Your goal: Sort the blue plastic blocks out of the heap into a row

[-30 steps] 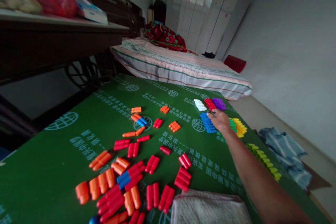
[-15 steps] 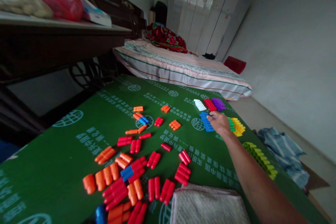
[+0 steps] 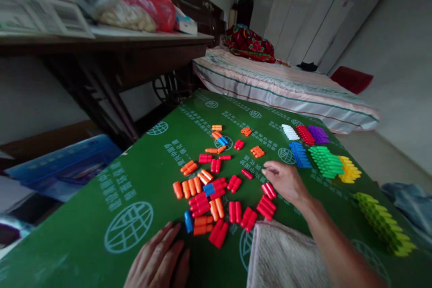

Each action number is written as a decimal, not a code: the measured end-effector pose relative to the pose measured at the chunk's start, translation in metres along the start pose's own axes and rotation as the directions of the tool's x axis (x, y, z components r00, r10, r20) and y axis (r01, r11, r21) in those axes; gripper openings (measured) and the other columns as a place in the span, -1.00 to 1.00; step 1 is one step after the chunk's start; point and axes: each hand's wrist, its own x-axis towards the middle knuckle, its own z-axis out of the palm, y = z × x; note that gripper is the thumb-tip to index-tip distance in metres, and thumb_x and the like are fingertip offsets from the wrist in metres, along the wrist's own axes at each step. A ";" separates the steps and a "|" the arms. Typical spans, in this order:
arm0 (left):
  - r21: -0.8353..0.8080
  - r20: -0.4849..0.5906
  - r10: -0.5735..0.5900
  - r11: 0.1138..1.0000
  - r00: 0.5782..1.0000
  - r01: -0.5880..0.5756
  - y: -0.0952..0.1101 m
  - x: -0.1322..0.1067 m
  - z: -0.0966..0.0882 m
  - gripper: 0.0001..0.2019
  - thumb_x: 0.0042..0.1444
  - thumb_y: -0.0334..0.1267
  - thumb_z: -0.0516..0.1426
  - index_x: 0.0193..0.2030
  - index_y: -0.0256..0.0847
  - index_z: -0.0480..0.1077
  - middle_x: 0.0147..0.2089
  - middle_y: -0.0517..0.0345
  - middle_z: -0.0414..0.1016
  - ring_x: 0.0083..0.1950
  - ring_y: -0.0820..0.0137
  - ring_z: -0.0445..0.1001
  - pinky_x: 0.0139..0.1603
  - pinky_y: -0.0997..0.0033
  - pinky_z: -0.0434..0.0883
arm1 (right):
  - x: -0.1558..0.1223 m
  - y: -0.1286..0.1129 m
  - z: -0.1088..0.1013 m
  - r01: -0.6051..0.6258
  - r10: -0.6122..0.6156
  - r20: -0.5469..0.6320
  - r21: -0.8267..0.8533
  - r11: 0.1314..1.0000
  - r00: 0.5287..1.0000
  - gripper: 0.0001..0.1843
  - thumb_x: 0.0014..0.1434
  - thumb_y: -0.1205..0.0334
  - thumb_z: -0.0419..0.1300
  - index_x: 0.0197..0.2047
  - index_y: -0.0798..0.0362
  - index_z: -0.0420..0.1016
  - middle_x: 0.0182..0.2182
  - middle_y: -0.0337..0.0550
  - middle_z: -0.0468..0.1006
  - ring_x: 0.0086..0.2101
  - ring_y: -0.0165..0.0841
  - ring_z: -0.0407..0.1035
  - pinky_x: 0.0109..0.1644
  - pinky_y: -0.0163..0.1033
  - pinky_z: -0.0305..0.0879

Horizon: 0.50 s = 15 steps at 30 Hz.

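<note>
My left hand [image 3: 160, 256] lies at the bottom of the view, fingers stretched out over the green board [image 3: 84, 207]. Just beyond its fingertips is a blue bullet-shaped plastic piece [image 3: 188, 222], beside joined orange pieces [image 3: 203, 225]. My right hand [image 3: 283, 181] hovers above the board, fingers loosely curled and slightly apart, with nothing visible between them. Closest to it are a joined red pair [image 3: 268, 190] and a single red piece [image 3: 247, 174]. More red and orange pieces are scattered leftward, some joined with blue ones [image 3: 209, 189].
Blocks of joined pieces sit sorted by colour at the right: white [image 3: 290, 132], red [image 3: 305, 135], purple [image 3: 318, 134], blue [image 3: 299, 155], green [image 3: 326, 161], yellow [image 3: 349, 169] and lime [image 3: 383, 222]. A folded grey cloth [image 3: 283, 256] lies in front. Behind stands a bed [image 3: 286, 85].
My right hand has drawn back leftward from the blue block toward the scattered red pieces. My left hand has come into view at the bottom. The camera has turned left.
</note>
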 end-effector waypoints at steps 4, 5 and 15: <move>-0.019 0.005 -0.062 0.998 0.998 0.062 0.010 0.007 -0.009 -0.82 0.18 -0.27 0.08 -0.14 -0.27 0.41 0.00 -0.04 0.51 0.07 0.27 0.46 0.04 0.29 0.45 | -0.022 -0.063 0.028 0.232 -0.223 0.156 -0.044 0.972 0.962 -0.81 0.21 0.23 0.10 -0.19 -0.05 0.54 -0.26 -0.18 0.63 -0.24 -0.36 0.47 -0.12 -0.32 0.34; -0.033 0.001 -0.080 0.996 0.997 0.080 0.012 0.006 -0.010 -0.83 0.17 -0.28 0.09 -0.14 -0.27 0.41 -0.01 -0.03 0.51 0.07 0.28 0.45 0.05 0.31 0.45 | -0.026 -0.076 0.034 0.294 -0.278 0.187 -0.066 0.953 0.942 -0.82 0.22 0.26 0.09 -0.21 -0.04 0.53 -0.26 -0.19 0.62 -0.23 -0.37 0.46 -0.12 -0.32 0.32; -0.127 -0.075 -0.147 0.982 0.986 0.137 0.020 0.000 -0.008 -0.85 0.14 -0.40 0.11 -0.14 -0.30 0.41 -0.06 -0.03 0.53 0.09 0.30 0.44 0.12 0.33 0.43 | -0.064 -0.140 0.082 0.731 -0.628 0.405 -0.181 0.658 0.665 -0.95 0.21 0.32 0.12 -0.26 0.06 0.41 -0.26 -0.13 0.51 -0.14 -0.28 0.31 -0.07 -0.21 0.24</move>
